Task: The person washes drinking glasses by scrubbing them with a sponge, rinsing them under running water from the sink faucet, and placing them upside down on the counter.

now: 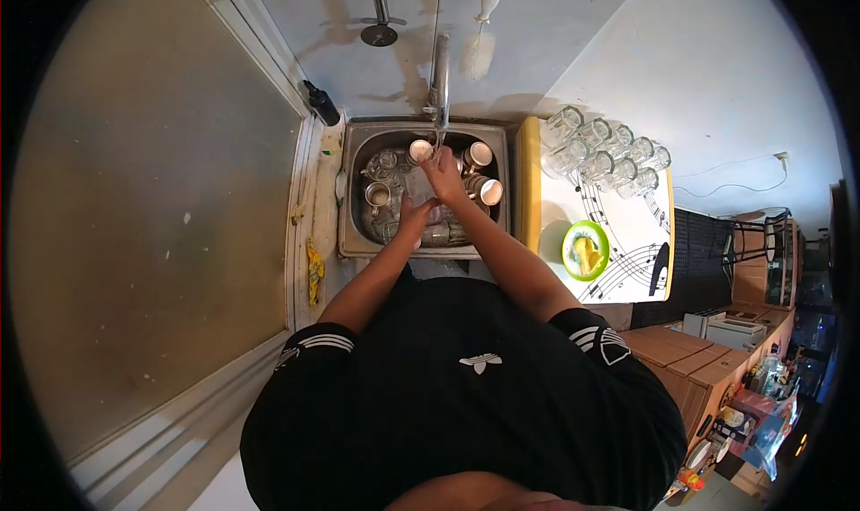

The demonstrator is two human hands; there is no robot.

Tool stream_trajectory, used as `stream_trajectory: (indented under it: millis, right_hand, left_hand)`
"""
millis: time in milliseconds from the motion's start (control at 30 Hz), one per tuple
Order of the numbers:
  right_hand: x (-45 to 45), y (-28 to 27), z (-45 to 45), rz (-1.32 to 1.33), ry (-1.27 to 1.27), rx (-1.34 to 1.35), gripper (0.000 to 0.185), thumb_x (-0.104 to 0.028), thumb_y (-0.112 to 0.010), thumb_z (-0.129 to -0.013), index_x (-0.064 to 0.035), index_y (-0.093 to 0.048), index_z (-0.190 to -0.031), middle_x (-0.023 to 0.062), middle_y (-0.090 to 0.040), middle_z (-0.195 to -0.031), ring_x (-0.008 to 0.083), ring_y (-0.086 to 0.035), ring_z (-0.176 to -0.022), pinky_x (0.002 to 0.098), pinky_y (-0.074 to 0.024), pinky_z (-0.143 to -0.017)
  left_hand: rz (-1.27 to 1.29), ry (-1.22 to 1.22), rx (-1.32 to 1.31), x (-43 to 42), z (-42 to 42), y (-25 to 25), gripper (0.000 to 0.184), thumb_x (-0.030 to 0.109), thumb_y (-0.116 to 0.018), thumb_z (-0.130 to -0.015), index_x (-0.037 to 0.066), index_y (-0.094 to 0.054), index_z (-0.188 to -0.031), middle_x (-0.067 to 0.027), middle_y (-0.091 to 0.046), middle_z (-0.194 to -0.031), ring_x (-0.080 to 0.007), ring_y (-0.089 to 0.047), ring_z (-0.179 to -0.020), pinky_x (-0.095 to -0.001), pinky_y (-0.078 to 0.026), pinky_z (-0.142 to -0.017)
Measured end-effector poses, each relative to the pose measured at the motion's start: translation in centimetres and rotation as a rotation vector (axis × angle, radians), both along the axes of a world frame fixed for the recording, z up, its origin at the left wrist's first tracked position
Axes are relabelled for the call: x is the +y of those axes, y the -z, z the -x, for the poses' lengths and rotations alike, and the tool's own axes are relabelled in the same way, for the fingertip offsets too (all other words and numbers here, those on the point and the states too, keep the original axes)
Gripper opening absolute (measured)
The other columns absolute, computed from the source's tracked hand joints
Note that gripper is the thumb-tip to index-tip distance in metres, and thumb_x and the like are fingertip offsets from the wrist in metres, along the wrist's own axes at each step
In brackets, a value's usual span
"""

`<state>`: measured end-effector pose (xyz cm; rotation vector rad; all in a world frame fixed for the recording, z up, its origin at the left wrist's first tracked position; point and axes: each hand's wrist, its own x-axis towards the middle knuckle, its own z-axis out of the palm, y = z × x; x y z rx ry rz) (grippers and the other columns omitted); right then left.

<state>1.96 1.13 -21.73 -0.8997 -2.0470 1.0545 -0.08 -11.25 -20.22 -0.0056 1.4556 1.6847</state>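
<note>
Both hands are over a metal sink [350, 229] that holds several cups and glasses. My right hand [442, 176] is just below the faucet [442, 81], its fingers curled by a white-topped cup [420, 151]; what it grips is too small to make out. Lower and to the left, my left hand [416, 219] has its fingers bent near clear glassware [418, 187], and its hold is unclear. A metal cup [378, 195] sits at the left of the basin. Two more cups [480, 154] [490, 191] stand at the right.
Right of the sink, a table [627, 283] bears several upturned glasses [618, 157] and a green bowl [586, 250] with a yellow sponge. A dark bottle [322, 103] stands on the left ledge, above a yellow cloth [315, 271]. A white brush [481, 50] hangs on the wall.
</note>
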Motion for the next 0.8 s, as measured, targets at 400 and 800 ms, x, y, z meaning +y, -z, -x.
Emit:
stream_trajectory:
  millis: [400, 800]
  right_hand:
    - [-0.6, -1.8, -4.2, 1.224, -0.168, 0.133, 0.074, -0.038, -0.078, -0.073, 0.0064, -0.044, -0.121, 0.0177, -0.055, -0.110, 0.0276, -0.058, -0.093, 0.0437, -0.0500, -0.075]
    - [-0.7, -2.2, -4.2, 1.363, 0.118, 0.495, 0.049, -0.027, -0.079, -0.075, -0.0002, -0.053, -0.106, 0.0097, -0.062, -0.086, 0.0220, -0.062, -0.075, 0.0378, -0.0510, -0.064]
  left_hand:
    - [-0.135, 0.239, -0.350, 0.3, -1.2, 0.1, 0.045, 0.047, -0.056, -0.089, 0.014, -0.052, -0.120, -0.0063, -0.064, -0.093, -0.0232, -0.064, -0.078, -0.0401, -0.053, -0.064]
    - [0.167, 0.382, -0.237, 1.9, 4.3, -0.9, 0.051, 0.055, -0.043, -0.094, 0.012, -0.055, -0.119, -0.0102, -0.066, -0.096, -0.0235, -0.065, -0.070, -0.0391, -0.054, -0.051]
